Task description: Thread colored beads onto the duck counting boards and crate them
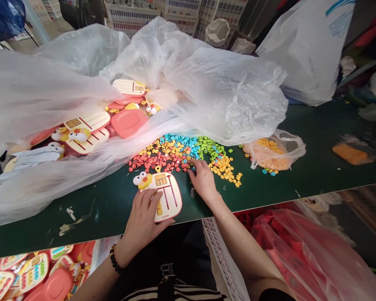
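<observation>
Steady the duck-faced slider board (pixel 170 198) at 7 o'clock under the unclenched left hand (pixel 144 215), picking coloured plastic pieces (pixel 155 161) singly with the right hand (pixel 203 179), 5 o'clock, cannot tell if grasping any.

A toy board (pixel 174 188) lies near the front edge of the bench (pixel 97 213), partly under the left hand (pixel 144 213). Behind it spreads a heap of small pieces (pixel 172 152), with the right hand (pixel 203 180) at the heap's near side, right of the board. Behind the heap a big plastic bag (pixel 219 92) stretches leftward, more boards (pixel 130 123) inside it. Right of the heap sits a small bag of pieces (pixel 278 152), and farther right a second pouch (pixel 352 151). Crates (pixel 131 19) stand beyond the bench; below its near edge, other boards (pixel 34 271) lie on the left and a sack (pixel 301 246) on the right
</observation>
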`<state>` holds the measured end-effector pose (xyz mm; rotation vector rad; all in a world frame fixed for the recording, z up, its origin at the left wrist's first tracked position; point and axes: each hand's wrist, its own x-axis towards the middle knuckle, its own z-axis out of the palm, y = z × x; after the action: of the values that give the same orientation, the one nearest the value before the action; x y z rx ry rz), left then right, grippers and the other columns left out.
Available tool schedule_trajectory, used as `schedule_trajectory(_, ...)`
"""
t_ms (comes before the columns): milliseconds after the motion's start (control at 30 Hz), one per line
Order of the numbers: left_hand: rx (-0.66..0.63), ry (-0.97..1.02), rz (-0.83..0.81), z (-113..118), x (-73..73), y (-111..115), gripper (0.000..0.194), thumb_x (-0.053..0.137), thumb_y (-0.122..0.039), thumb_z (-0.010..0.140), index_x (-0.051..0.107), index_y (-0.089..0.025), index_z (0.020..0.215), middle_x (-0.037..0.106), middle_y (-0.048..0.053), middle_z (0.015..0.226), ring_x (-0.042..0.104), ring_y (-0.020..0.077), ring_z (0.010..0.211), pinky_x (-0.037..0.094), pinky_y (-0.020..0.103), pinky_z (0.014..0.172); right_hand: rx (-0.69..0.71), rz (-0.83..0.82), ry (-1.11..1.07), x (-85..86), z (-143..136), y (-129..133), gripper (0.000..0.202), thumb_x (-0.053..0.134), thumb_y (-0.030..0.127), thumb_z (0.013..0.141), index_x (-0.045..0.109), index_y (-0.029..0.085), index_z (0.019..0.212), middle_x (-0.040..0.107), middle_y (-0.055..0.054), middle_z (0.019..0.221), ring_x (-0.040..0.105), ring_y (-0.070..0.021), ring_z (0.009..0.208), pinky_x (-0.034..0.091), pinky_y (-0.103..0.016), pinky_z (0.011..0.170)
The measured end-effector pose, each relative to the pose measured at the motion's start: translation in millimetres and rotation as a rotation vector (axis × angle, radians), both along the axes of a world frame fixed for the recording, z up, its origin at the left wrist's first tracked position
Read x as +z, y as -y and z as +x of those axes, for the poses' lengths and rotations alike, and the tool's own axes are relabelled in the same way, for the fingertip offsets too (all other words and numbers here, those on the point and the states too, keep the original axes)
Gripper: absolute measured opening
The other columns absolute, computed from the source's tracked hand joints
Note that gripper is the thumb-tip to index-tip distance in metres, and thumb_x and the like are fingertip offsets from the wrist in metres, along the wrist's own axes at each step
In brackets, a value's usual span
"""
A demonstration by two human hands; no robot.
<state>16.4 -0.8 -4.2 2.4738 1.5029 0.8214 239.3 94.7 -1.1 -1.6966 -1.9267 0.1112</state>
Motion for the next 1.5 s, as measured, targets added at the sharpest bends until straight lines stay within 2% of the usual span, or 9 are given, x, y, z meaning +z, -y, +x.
schedule_trajectory(167,-0.006,-0.015,0.019,-0.2,-1.2,-0.1,0.063,0.066,-0.049,0.077,0.047,-0.014,0.126,0.053,0.017,0.122,0.047,0.0334,0.118,0.04,0.052,0.102,0.222,-0.105,-0.041,7.1,-10.3,-20.5,0.043,0.054,0.006,0.08,0.061,0.02,0.119,0.066,-0.011,0.109,0.062,-0.0236,0.1,0.052,-0.04,0.09)
schedule_trajectory(400,-0.016,-0.007,-0.003,-0.8,-0.8,0.6,0.064,0.065,-0.049,0.079,0.044,-0.016,0.13,0.054,0.017,0.125,0.048,0.0329,0.12,0.038,0.053,0.104,0.176,-0.183,-0.109,16.9,-0.3,-24.7,0.036,0.064,0.013,0.077,0.063,0.021,0.112,0.069,-0.007,0.098,0.065,-0.0211,0.087,0.054,-0.038,0.08)
schedule_trajectory(600,-0.03,0.042,-0.046,-4.1,-1.5,-0.9,0.076,0.064,-0.052,0.079,0.033,-0.017,0.139,0.051,0.018,0.132,0.045,0.0336,0.127,0.034,0.053,0.107,0.166,-0.104,-0.121,6.8,-8.8,-22.1,0.025,0.058,0.015,0.082,0.064,0.02,0.105,0.067,-0.008,0.098,0.064,-0.0213,0.085,0.054,-0.038,0.08)
schedule_trajectory(800,-0.022,0.19,-0.126,-9.8,0.4,-4.6,0.084,0.068,-0.054,0.075,0.028,-0.018,0.139,0.051,0.018,0.132,0.048,0.0323,0.124,0.038,0.05,0.105,0.122,-0.076,-0.358,11.2,-12.3,-10.0,0.017,0.054,0.014,0.08,0.066,0.02,0.089,0.06,-0.007,0.093,0.061,-0.0171,0.072,0.056,-0.033,0.069)
schedule_trajectory(967,-0.038,0.137,-0.149,-8.1,2.6,-5.4,0.08,0.068,-0.052,0.076,0.031,-0.018,0.138,0.051,0.017,0.133,0.046,0.0322,0.126,0.034,0.051,0.107,0.277,-0.103,-0.565,22.8,-39.1,5.5,0.011,0.054,0.013,0.078,0.062,0.021,0.079,0.062,-0.004,0.089,0.062,-0.016,0.078,0.055,-0.028,0.068)
schedule_trajectory(1233,-0.06,0.084,-0.135,-8.6,1.7,-5.1,0.074,0.064,-0.049,0.081,0.03,-0.017,0.139,0.051,0.015,0.133,0.045,0.0305,0.127,0.032,0.049,0.109,0.238,0.007,-0.543,24.0,-50.9,2.7,0.008,0.058,0.021,0.084,0.063,0.022,0.078,0.068,-0.005,0.092,0.066,-0.0186,0.089,0.055,-0.031,0.077)
schedule_trajectory(1333,-0.054,0.087,-0.135,-8.8,0.6,-5.0,0.075,0.064,-0.049,0.08,0.03,-0.017,0.14,0.052,0.015,0.133,0.044,0.0305,0.128,0.032,0.049,0.109,0.275,-0.081,-0.592,31.1,-48.7,11.8,0.007,0.06,0.025,0.084,0.064,0.022,0.079,0.068,-0.005,0.09,0.066,-0.0182,0.085,0.054,-0.031,0.076)
schedule_trajectory(1433,-0.045,0.086,-0.14,-8.1,-0.4,-4.8,0.075,0.064,-0.047,0.08,0.03,-0.017,0.14,0.053,0.015,0.133,0.045,0.0302,0.128,0.032,0.049,0.109,0.459,-0.371,-0.704,39.2,-46.0,25.6,0.011,0.065,0.032,0.083,0.065,0.021,0.082,0.067,-0.003,0.084,0.066,-0.0165,0.075,0.055,-0.029,0.067)
schedule_trajectory(1500,-0.042,0.086,-0.142,-7.6,-0.5,-4.6,0.074,0.063,-0.047,0.08,0.03,-0.018,0.14,0.053,0.014,0.132,0.046,0.03,0.127,0.032,0.049,0.109,0.531,-0.463,-0.739,42.9,-41.3,29.2,0.014,0.066,0.036,0.082,0.065,0.022,0.081,0.068,-0.002,0.083,0.067,-0.0167,0.076,0.055,-0.029,0.069)
